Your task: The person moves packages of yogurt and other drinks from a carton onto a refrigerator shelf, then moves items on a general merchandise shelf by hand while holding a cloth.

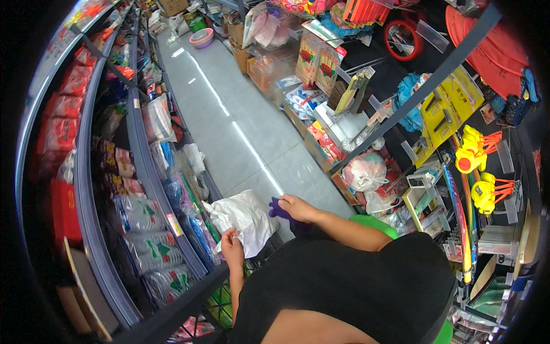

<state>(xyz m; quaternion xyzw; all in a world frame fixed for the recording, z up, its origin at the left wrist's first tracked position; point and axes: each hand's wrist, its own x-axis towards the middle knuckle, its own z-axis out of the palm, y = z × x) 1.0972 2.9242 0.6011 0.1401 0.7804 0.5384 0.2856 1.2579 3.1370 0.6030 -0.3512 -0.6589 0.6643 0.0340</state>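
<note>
My right hand (296, 208) grips a dark purple cloth-like item (279, 210), its fingers folded over the top. Beside it, my left hand (232, 247) is at the lower edge of a crumpled white plastic bag (247, 219); the fingers are curled, and whether they pinch the bag cannot be told. The bag lies over a dark container close to my body, next to the left shelf. Part of the purple item hangs below my right hand towards my black shirt.
Shelves of packaged goods (146, 213) line the left. On the right hang yellow tape measures (470, 155), brushes (350, 92) and a dark metal bar (421, 86). Cardboard boxes (316, 146) edge the grey tiled aisle (240, 124). Stacked basins (201, 38) stand farther along it.
</note>
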